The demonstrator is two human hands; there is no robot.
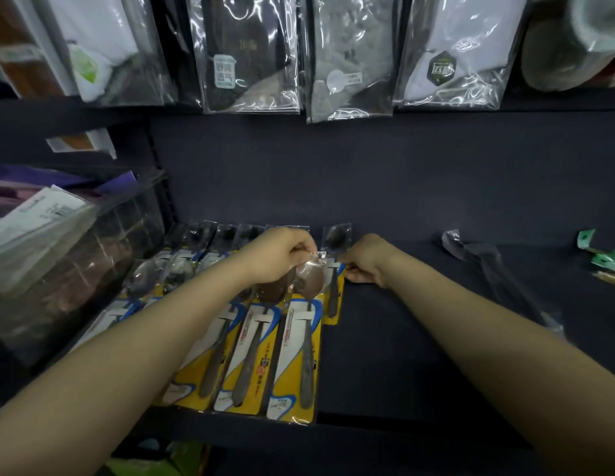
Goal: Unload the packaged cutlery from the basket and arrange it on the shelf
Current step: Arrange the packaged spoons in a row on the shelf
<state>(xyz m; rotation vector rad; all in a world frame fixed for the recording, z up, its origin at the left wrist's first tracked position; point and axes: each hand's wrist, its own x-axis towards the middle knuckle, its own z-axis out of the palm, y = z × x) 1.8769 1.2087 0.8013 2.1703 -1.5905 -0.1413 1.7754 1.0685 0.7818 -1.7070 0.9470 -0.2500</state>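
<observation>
Under left hand (282, 255) fingertips, pinched shut on wrapper top of front spoon pack (297, 352), prob. to square it w/ row on shelf (419, 338); right hand (366, 261) fingers curled onto rear pack (335, 269) edge, steadying.

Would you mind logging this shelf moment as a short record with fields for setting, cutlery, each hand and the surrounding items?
setting: dark shelf seen from the head camera
cutlery: spoon packs on yellow cards, side by side on the left half of the shelf
left hand: left hand pinching the clear wrap at the top of a front spoon pack
right hand: right hand fingers at the edge of the rear spoon pack
above: bagged goods hanging in clear sleeves
right side: dark wrapped item lying alone
basket: not identifiable
</observation>
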